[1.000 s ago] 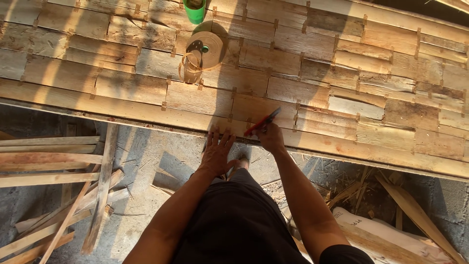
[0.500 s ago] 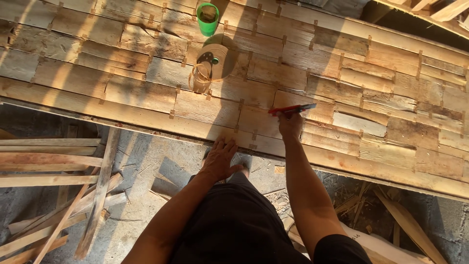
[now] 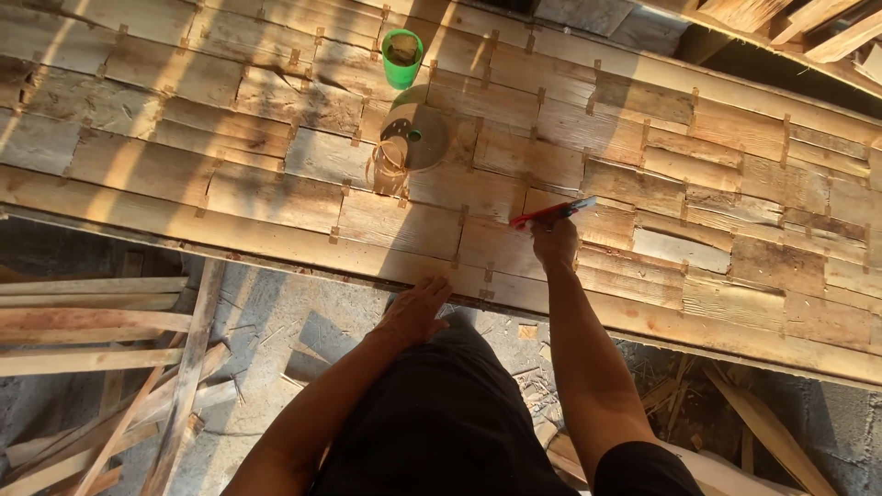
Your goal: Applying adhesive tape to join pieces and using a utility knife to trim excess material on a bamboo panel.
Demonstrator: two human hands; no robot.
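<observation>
Right hand (image 3: 554,241) clenched around a red pencil (image 3: 554,212), held flat and nearly level, tip toward 9 o'clock, blue end toward 3 o'clock. Pencil positioned over a wooden panel (image 3: 276,216) built from short staggered boards with small wooden spacers between them; contact between tip and board surface not determinable. Left hand (image 3: 413,310) released, fingers extended and spread, palm down against the near edge of the panel, at 8 o'clock from the right hand and near it. Both forearms extended from the 6 o'clock edge of the view, either side of a dark garment. Round sanding disc tool (image 3: 415,136) lying on the panel at 11 o'clock from the right hand, well apart from it. Coil of thin cord (image 3: 388,165) just beside the disc, at its 8 o'clock. Green cup (image 3: 401,57) upright on the panel at 12 o'clock from the disc, near it, contents brownish and unclear. Loose wooden slats (image 3: 92,321) stacked on a concrete floor (image 3: 276,331) below the panel, at 9 o'clock from the left hand. Wood scraps scattered on the floor at 5 o'clock.
</observation>
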